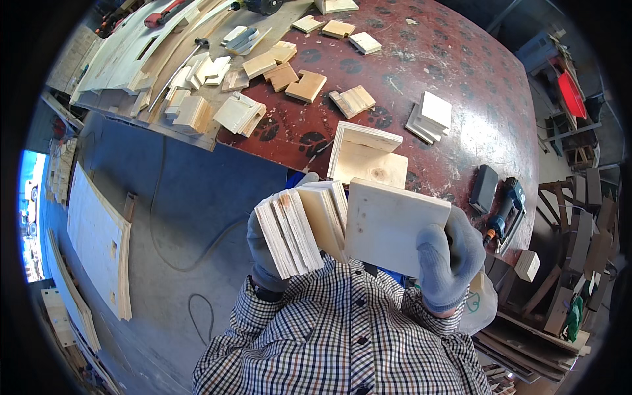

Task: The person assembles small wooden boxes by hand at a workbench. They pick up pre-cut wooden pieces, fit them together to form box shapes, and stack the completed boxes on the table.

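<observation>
My left hand (264, 258), in a grey glove, grips a stack of several thin plywood pieces (299, 227) on edge, held against my chest. My right hand (447, 260), also gloved, holds a square pale plywood board (392, 224) by its right edge, just to the right of the stack and touching it. Both are held above the near edge of the dark red worktable (461, 79). A small open plywood box (365, 157) lies on the table right behind the held pieces.
Many small wood blocks (306, 85) and offcuts are scattered over the table, with a stack of squares (431, 115) at right. A power tool (503, 210) and a dark block (485, 187) lie near the table's right edge. Plywood sheets (99, 240) lean on the floor at left.
</observation>
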The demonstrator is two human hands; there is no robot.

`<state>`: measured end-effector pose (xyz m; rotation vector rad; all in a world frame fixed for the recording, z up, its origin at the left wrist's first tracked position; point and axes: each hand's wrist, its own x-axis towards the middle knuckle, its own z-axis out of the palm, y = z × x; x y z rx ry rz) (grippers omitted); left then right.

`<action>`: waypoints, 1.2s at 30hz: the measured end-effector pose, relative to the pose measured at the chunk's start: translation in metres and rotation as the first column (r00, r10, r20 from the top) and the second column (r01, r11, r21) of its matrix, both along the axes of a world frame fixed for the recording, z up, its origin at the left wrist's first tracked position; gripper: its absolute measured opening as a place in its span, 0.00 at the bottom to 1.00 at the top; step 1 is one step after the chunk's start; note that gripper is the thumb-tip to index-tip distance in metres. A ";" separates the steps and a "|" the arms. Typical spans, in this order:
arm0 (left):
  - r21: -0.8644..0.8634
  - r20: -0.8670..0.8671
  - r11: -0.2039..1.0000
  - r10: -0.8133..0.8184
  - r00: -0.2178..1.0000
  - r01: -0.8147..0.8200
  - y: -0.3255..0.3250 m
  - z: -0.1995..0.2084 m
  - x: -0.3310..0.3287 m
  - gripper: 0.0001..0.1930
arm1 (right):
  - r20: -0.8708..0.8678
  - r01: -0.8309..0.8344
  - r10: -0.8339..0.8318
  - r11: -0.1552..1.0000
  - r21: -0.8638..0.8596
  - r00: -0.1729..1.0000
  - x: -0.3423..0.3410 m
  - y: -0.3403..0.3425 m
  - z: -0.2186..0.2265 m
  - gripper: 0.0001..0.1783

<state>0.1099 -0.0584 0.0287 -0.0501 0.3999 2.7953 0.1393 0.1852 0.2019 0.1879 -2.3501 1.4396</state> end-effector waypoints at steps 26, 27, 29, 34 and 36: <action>0.059 -0.007 0.998 -0.033 0.999 0.033 0.000 0.004 -0.002 0.47 | 0.036 0.047 -0.047 0.999 -0.011 0.998 -0.002 -0.001 0.002 0.16; 0.106 -0.036 0.993 -0.041 0.999 0.045 0.000 0.003 -0.003 0.47 | 0.036 0.048 -0.048 0.999 -0.018 0.998 -0.002 -0.001 0.002 0.16; 0.153 -0.046 0.986 -0.057 0.997 0.064 -0.001 0.001 -0.004 0.47 | 0.034 0.052 -0.051 0.999 -0.016 0.998 -0.001 -0.001 0.001 0.16; 0.133 -0.063 0.989 -0.058 0.996 0.066 0.001 0.002 -0.005 0.46 | 0.038 0.076 -0.076 0.997 0.001 0.996 0.000 -0.003 0.000 0.16; 0.098 -0.075 0.993 -0.053 0.996 0.060 0.000 -0.001 -0.005 0.46 | 0.044 0.079 -0.078 0.997 -0.022 0.996 0.000 -0.003 0.001 0.16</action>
